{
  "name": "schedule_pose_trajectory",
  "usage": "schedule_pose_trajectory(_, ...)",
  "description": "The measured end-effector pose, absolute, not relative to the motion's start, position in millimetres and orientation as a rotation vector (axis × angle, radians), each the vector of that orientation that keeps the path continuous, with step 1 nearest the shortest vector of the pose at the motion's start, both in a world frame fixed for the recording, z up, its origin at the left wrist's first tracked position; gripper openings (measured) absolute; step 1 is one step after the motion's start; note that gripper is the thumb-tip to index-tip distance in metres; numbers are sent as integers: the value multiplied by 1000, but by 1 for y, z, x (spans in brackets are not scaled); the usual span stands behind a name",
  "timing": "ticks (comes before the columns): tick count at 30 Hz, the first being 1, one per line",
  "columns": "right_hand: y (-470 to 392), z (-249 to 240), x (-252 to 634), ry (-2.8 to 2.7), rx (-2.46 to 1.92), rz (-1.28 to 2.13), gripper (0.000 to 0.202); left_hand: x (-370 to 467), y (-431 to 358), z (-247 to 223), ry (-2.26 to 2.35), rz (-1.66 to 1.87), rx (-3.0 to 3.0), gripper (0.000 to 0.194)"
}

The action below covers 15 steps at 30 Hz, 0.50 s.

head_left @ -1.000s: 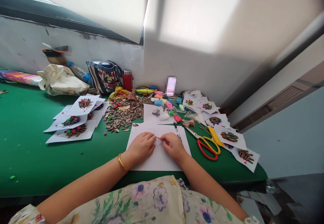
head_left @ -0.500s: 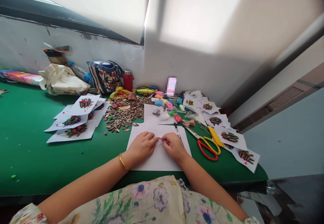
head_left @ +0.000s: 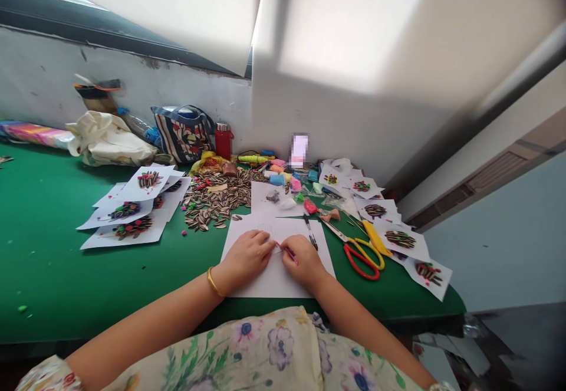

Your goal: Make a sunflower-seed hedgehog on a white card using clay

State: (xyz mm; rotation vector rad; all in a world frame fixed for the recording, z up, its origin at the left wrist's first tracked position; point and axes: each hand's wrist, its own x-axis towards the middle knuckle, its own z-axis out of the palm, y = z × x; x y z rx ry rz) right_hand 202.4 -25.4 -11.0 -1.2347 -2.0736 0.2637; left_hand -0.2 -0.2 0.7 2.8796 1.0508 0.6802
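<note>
A thin pink stick (head_left: 290, 256) is pinched between the fingers of the right hand (head_left: 304, 261), low over a big white sheet of paper (head_left: 265, 286). The left hand (head_left: 247, 258) is laid on the same sheet with its fingers close together. Whether anything is pinched at the left tips cannot be told. A tiny pink bit (head_left: 277, 245) is seen between the two hands, and a faint round pencil drawing (head_left: 266, 226) is partly covered by the left hand.

A black pen (head_left: 311, 233) is laid on the right part of the sheet. The sheet is set on a green tabletop (head_left: 66, 296). Just past it, a smaller white sheet (head_left: 262, 203) is seen, and a heap of striped brown seeds (head_left: 225, 199) is spread to the left. Metal scissors with one red and one yellow handle (head_left: 361, 256) are placed to the right. White cards with seed pictures are piled on the left (head_left: 128, 209) and lined up on the right (head_left: 379, 209).
</note>
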Motion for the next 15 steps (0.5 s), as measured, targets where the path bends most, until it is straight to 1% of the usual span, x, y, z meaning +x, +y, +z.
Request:
schedule_pose_trajectory(11, -28, -11, 202, -2071, -1257, 233, 20, -1, 0, 1, 1038, 695, 2854, 23)
schedule_pose_trajectory(15, -30, -10, 201, -2070, -1270, 206, 20, 0, 0, 0, 1061, 663, 2863, 25)
